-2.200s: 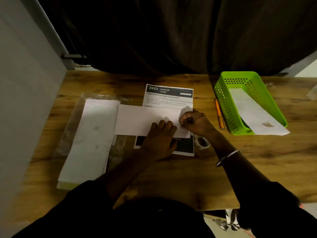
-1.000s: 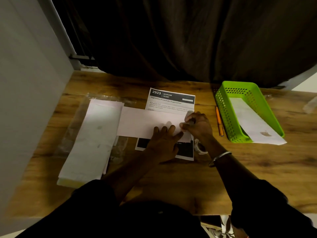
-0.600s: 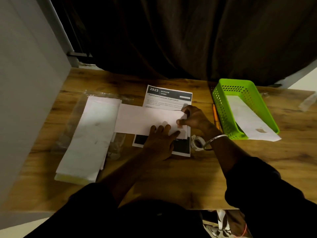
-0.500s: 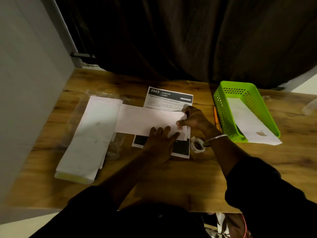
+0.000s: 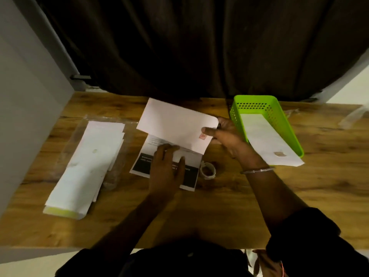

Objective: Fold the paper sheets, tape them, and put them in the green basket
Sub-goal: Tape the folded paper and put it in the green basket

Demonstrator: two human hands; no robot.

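1. The right hand (image 5: 225, 136) pinches the folded paper sheet (image 5: 175, 124) by its right end and holds it up off the wooden table (image 5: 219, 206).
2. A small piece of tape (image 5: 202, 136) sits on the sheet, next to the thumb.
3. The left hand (image 5: 166, 170) lies flat and open on a printed page (image 5: 187, 177), holding nothing.
4. The green basket (image 5: 235, 114) stands just right of the hand, with another folded sheet (image 5: 265, 140) inside.
5. A tape roll (image 5: 208, 170) sits by the page.
6. A stack of papers (image 5: 87, 166) lies to the left.
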